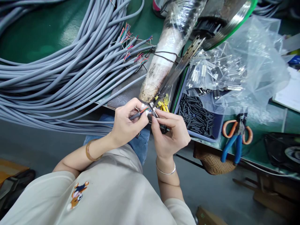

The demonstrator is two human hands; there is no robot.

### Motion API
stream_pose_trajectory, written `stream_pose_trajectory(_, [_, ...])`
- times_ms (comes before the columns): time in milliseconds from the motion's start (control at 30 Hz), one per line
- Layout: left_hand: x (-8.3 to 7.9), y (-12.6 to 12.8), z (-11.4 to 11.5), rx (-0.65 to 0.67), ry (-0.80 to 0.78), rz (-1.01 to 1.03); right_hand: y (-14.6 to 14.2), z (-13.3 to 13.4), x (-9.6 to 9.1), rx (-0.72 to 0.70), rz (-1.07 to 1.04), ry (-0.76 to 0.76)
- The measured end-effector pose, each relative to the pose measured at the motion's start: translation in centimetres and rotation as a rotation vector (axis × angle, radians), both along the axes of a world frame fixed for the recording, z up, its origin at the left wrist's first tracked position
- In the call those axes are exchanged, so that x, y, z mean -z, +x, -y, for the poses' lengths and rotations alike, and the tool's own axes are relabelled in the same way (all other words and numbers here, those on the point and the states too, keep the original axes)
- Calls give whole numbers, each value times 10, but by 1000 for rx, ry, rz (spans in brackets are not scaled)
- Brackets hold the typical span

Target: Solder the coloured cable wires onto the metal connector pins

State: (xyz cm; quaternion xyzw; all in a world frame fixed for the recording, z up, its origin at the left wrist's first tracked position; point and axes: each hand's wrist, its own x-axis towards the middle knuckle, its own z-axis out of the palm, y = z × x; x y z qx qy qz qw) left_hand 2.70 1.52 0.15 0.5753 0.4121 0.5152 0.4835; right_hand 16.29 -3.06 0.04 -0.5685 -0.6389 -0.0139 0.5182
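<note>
My left hand [126, 122] is closed in a pinch on the end of a grey cable [137, 116], whose thin coloured wires fan out at the tip. My right hand [172, 132] is closed on a small metal connector [153, 112] and holds it against those wires. Both hands meet at the near edge of the green table [42, 34], just below a plastic-wrapped white post [161, 62].
A thick bundle of grey cables [70, 72] with stripped coloured ends covers the left of the table. A blue tray [199, 117] of short black sleeves, a clear bag of metal parts [225, 72], orange scissors [236, 126] and blue pliers [231, 147] lie to the right.
</note>
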Motion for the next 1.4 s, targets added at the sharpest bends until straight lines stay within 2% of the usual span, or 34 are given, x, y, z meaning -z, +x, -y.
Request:
stream_pose_trajectory(533, [0,4,-4,-76,303,-119,0,-7,-3,35,24,6])
stream_pose_trajectory(867, [-2,5,-1,-45,135,-49,0,-3,-1,41,132,80])
stream_pose_trajectory(1133, [-2,4,2,-9,12,-51,7,3,4,-6,254,47])
stream_pose_trajectory(1267, [-4,0,5,28,-40,-15,7,6,2,-4,259,75])
stream_pose_trajectory(1400, [-8,-9,6,109,-198,120,3,11,0,6,145,40])
